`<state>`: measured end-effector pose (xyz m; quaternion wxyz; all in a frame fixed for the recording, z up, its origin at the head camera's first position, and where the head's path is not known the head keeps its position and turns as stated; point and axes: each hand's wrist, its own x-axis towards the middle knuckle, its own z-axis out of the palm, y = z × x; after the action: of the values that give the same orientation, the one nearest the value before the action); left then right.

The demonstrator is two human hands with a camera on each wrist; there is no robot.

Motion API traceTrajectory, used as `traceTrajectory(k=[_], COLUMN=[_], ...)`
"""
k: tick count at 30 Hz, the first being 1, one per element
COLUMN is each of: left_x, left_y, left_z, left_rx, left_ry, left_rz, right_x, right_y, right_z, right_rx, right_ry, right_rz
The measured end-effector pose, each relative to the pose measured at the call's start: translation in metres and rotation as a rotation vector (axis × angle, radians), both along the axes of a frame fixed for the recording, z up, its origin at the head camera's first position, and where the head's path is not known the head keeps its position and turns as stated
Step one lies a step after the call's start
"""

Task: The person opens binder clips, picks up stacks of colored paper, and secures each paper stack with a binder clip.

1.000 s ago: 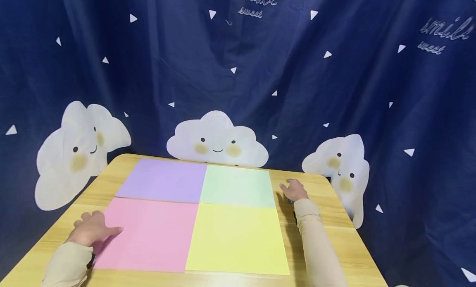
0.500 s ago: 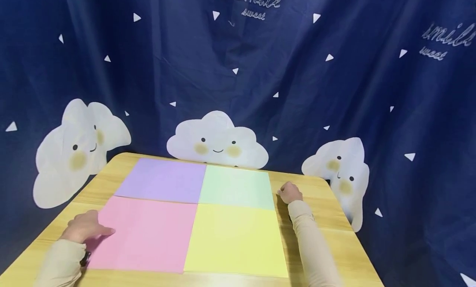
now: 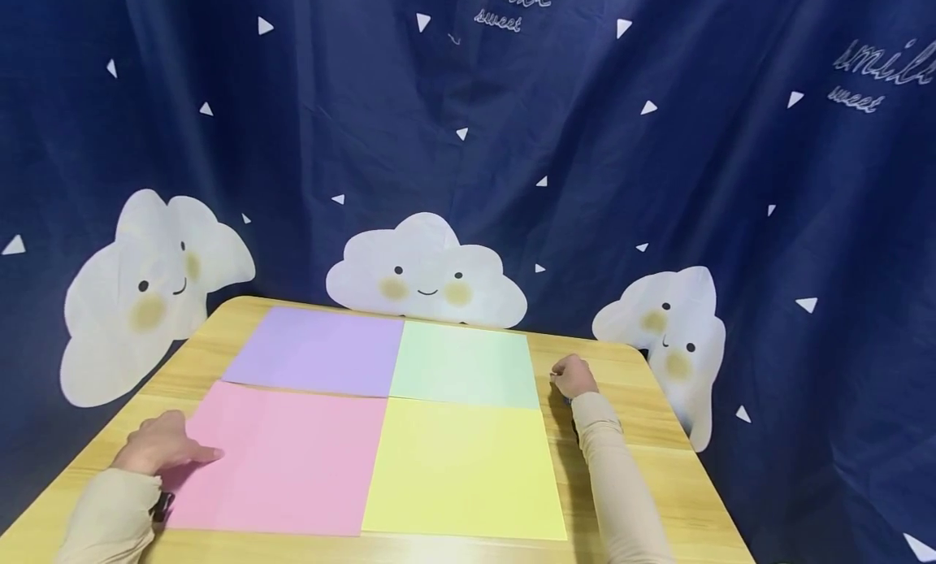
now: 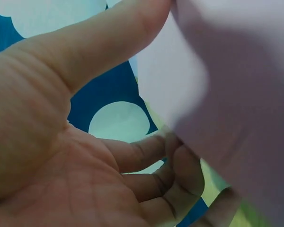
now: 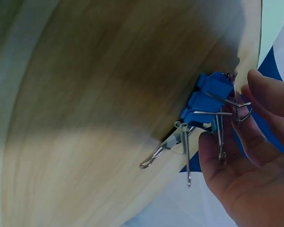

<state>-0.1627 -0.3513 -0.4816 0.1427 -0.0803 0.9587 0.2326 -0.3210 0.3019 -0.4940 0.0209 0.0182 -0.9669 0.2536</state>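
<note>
My left hand [image 3: 157, 442] is at the left edge of the pink sheet [image 3: 285, 462], its thumb stretched out over the sheet. In the left wrist view the other fingers [image 4: 146, 151] bend loosely along the edge, tips partly hidden. My right hand [image 3: 574, 377] is beside the mint-green sheet [image 3: 468, 365], fingers curled. In the right wrist view, a cluster of blue binder clips [image 5: 213, 94] with silver wire handles is on the wood, and the right hand's fingers [image 5: 255, 137] pinch at a handle. Contact there is partly hidden.
A lilac sheet [image 3: 318, 349] and a yellow sheet [image 3: 464, 466] complete a two-by-two block with the others on the wooden table [image 3: 643, 466]. Behind the rounded far edge hangs a dark blue curtain [image 3: 395, 84] printed with white clouds.
My left hand has slid slightly left. The right hand's fingers, looser a second ago, have curled in, and a small pale bit now shows at their tips.
</note>
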Motion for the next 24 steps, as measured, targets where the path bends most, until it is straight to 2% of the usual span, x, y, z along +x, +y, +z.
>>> traceTrajectory(k=[4,9,15,21,24], left_x=[-0.002,-0.001,0.005,0.009,0.009], left_y=[-0.003,-0.008,-0.020,-0.026,-0.029], left_z=[0.000,-0.005,-0.009,-0.011,-0.013], left_rx=[-0.015,0.039,0.065,0.108,0.113], left_ry=[-0.001,-0.005,0.023,0.009,0.013], left_rz=[0.001,-0.001,-0.048,-0.025,-0.027], right_x=[-0.001,-0.003,-0.002,0.007,0.009], right_y=[0.006,0.013,0.014,0.017,0.021], right_z=[0.001,0.005,0.010,0.017,0.017], right_rx=[-0.057,-0.105,-0.070,-0.014,-0.027], right_ry=[-0.010,-0.051,-0.105,-0.129,-0.122], right_rz=[0.015,-0.040,-0.068,-0.065,-0.059])
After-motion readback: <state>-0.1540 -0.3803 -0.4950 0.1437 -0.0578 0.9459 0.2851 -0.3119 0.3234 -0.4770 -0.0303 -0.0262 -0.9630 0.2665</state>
